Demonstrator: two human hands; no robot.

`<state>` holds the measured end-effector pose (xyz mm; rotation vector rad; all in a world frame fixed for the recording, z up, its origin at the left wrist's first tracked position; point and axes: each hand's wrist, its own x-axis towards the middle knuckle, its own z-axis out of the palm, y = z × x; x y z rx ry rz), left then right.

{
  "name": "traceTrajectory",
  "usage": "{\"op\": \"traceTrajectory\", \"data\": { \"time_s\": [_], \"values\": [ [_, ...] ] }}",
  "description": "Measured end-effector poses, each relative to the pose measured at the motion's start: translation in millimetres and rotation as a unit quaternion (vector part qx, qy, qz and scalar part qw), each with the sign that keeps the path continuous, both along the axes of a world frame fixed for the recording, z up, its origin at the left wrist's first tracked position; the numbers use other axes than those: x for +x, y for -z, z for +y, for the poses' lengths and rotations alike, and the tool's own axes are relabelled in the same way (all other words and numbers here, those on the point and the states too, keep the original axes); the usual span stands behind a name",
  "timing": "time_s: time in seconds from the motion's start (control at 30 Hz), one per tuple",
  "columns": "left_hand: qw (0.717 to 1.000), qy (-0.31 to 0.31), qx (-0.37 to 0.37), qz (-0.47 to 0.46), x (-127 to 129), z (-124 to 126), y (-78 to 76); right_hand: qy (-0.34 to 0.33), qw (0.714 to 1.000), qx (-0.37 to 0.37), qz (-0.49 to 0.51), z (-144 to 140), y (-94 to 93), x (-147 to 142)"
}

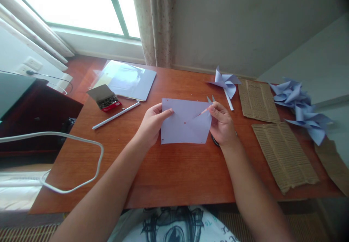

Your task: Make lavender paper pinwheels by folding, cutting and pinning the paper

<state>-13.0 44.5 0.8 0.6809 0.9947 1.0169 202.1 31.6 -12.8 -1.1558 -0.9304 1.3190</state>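
A pale purple sheet of paper [182, 133] is held up between my two hands over the desk. Dots mark its middle and several of its corners, and a slit runs inward from the upper right, with the desk's colour showing through. My left hand [152, 124] pinches the left edge, thumb on top. At the right edge, my right hand [222, 124] grips the sheet beside the slit. Partly hidden behind that hand lie scissors [210, 99], blades pointing away and a dark handle showing below.
Left on the desk [174, 184] are a white paper stick [116, 116], an opened red box [110, 107] of small metal pieces and a clear-covered folder [131, 80]. A paper pinwheel [227, 82], corrugated cardboard [283, 154] and several more pinwheels [294, 96] lie right. A white cable [100, 158] loops at left.
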Motion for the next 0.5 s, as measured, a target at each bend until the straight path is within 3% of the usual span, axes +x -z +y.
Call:
{"op": "traceTrajectory", "data": {
  "time_s": [0.33,0.5],
  "values": [
    [1.000,-0.017,0.008,-0.017,-0.8,1.3,0.4,0.008,0.999,0.005,-0.035,1.8,1.4,-0.4],
    [1.000,-0.012,0.019,-0.019,-0.9,0.8,0.3,0.005,1.000,-0.005,0.016,2.0,1.2,-0.7]
  ]
}}
